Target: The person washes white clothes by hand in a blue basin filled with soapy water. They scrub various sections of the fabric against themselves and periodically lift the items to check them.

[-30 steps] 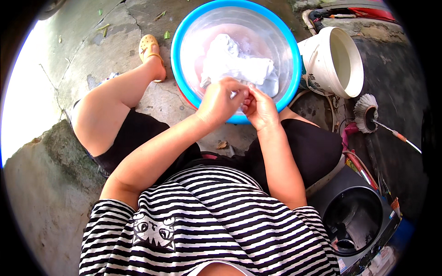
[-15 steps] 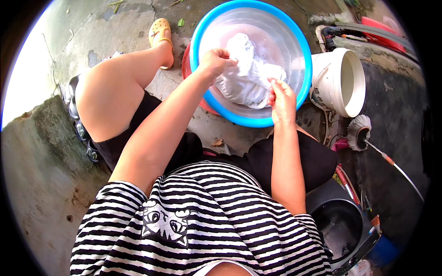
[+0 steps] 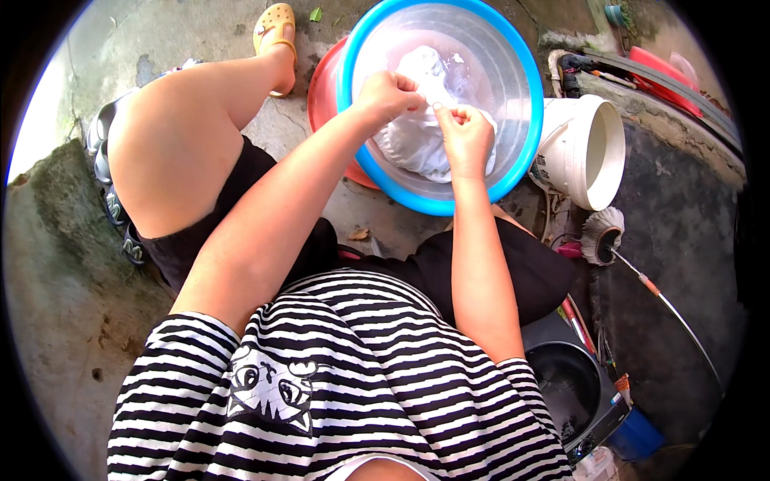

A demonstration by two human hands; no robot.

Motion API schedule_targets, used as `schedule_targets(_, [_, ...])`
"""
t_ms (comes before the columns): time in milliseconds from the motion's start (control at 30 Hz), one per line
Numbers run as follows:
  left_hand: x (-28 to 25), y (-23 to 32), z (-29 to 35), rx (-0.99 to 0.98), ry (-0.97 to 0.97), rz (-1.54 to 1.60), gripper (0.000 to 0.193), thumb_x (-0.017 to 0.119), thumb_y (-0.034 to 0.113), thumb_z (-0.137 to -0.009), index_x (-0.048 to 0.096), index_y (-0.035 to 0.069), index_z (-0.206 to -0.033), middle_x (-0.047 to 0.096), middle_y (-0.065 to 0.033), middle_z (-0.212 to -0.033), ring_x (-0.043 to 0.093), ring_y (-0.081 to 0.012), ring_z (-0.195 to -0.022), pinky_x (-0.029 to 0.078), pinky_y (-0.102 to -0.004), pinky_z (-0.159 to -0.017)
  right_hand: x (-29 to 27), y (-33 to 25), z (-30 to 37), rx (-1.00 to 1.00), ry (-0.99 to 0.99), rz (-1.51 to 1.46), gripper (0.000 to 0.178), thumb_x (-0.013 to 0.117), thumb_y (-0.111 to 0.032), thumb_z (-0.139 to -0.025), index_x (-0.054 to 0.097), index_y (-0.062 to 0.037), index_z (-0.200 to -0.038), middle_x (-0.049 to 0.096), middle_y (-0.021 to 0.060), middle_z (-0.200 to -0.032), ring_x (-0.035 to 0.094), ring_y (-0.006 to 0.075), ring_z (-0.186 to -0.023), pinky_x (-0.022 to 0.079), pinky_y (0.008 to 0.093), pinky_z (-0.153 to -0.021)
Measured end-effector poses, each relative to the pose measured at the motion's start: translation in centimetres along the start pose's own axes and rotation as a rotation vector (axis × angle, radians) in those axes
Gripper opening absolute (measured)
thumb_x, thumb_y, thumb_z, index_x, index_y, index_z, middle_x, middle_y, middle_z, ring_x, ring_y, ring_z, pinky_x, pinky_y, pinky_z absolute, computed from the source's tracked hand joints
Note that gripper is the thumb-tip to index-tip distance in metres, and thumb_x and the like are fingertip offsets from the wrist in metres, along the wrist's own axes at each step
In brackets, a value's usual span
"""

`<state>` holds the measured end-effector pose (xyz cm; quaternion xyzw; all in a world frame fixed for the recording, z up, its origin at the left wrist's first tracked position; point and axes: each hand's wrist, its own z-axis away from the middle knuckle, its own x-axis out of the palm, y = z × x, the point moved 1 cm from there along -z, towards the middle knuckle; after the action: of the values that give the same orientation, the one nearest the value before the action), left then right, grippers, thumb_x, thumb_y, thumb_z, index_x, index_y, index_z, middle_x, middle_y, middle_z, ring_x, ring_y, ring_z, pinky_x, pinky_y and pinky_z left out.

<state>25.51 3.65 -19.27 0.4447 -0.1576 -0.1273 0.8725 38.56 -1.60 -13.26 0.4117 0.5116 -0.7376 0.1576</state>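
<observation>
A wet white cloth garment (image 3: 419, 149) lies bunched in a clear plastic basin with a blue rim (image 3: 439, 207), in shallow cloudy water with some suds. My left hand (image 3: 391, 97) pinches a fold of it near the basin's middle. Close beside, my right hand (image 3: 467, 139) grips another part of the fabric, thumb and fingertips pressed together. Only a small gap parts the two hands. What kind of garment it is, I cannot tell, as the cloth is crumpled and partly covered by my hands.
A red basin (image 3: 319, 88) sits partly under the blue-rimmed one. At the right are a white bucket (image 3: 601, 152) tipped on its side, a round brush (image 3: 601, 235) with a long handle, and a dark pan-like vessel (image 3: 564, 385). A blue container (image 3: 636, 435) stands at lower right.
My right hand has moved left and slightly up, closer to my left hand, which has shifted a little right. The cloth between them is gathered closer together.
</observation>
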Motion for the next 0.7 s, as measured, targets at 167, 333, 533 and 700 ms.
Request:
schedule_targets(167, [0.0,-0.4,-0.5,-0.062,0.012,0.184,0.021,0.061,0.000,-0.073,0.061,-0.006,-0.093,0.062,-0.0084,-0.084,0.060,-0.0144,-0.073,0.047,-0.0244,-0.069,0.1,0.7,-0.7,0.011,-0.002,-0.014,0.024,0.070,-0.022,-0.070,0.062,0.0011,-0.068,0.061,0.0097,-0.060,0.057,0.0176,-0.054,0.044,0.0305,-0.055])
schedule_targets(333, [0.2,0.3,-0.1,-0.076,-0.019,0.271,0.020,0.061,0.002,-0.075,0.060,-0.007,-0.094,0.061,-0.0104,-0.088,0.060,-0.0157,-0.073,0.048,-0.0245,-0.071,0.1,2.1,-1.4,0.044,-0.035,-0.125,0.024,0.069,-0.021,-0.071,0.063,0.0022,-0.069,0.060,0.0090,-0.057,0.054,0.0149,-0.051,0.043,0.0291,-0.054])
schedule_targets(533, [0.1,-0.5,-1.0,-0.087,-0.017,0.212,0.017,0.061,0.006,-0.078,0.061,-0.002,-0.092,0.063,-0.0091,-0.081,0.059,-0.0141,-0.067,0.045,-0.0238,-0.062,0.4,1.7,-1.2,0.053,-0.039,-0.153,0.025,0.069,-0.021,-0.071,0.062,0.0023,-0.067,0.059,0.0078,-0.056,0.053,0.0133,-0.050,0.042,0.0286,-0.053])
schedule_targets(700, [0.0,-0.8,-1.2,-0.142,-0.082,0.398,0.010,0.057,0.006,-0.082,0.058,-0.003,-0.086,0.059,-0.0081,-0.080,0.056,-0.0155,-0.073,0.048,-0.0260,-0.069,0.3,1.8,-1.3,0.100,-0.050,-0.201,0.024,0.070,-0.020,-0.071,0.062,0.0020,-0.068,0.059,0.0062,-0.057,0.052,0.0118,-0.051,0.042,0.0273,-0.052])
